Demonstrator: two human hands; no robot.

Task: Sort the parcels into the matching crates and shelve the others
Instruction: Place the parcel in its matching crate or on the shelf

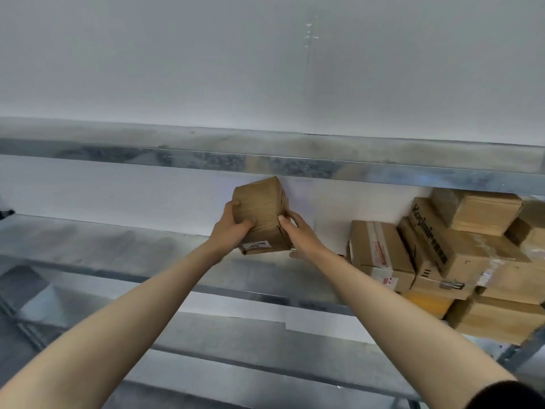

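Our dark sleeve (513, 394) shows in the low right corner, on the right arm (413, 314). Both arms stretch out in front of us. Our left hand (228, 228) and our right hand (298, 231) hold one brown box (261, 214) between them. Our left fingers curl over its left side, and the thumb lies on its front. Our right thumb presses on its right edge, and one fingertip peeks out under it. The box is tilted, with its top leaning away from us. It has a white label (256, 245) with dark print near its low edge. We cannot read the print.

The box is just over the grey metal shelf (103, 240), near the middle. We cannot tell if it touches the shelf. To the right, apart from the box, a pile (442, 255) of brown boxes sits on the same shelf. Some of them lean on each other. Above the box runs the metal edge of the top shelf (206, 160). Behind it all is a white wall (265, 69).
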